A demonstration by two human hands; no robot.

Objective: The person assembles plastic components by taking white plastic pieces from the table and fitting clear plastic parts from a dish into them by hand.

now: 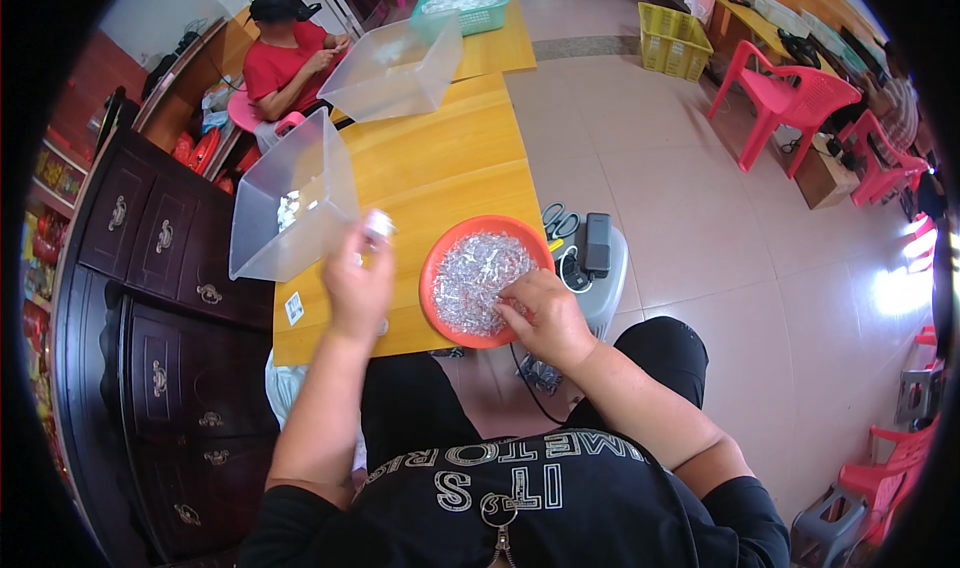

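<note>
An orange-red round bowl full of small clear plastic pieces stands at the table's near right corner. Into its right side reaches my right hand, fingertips pinched together among the pieces; what they grip is too small to make out. My left hand, blurred by motion, is raised over the table left of the bowl. Between its thumb and fingers is a small white piece. Just beyond that hand, a translucent plastic bin holds a few small white pieces.
Another translucent bin and a green basket of white pieces sit farther along the table. A person in red works at the left. Scissors and a dark power bank lie on a grey stool right of the bowl.
</note>
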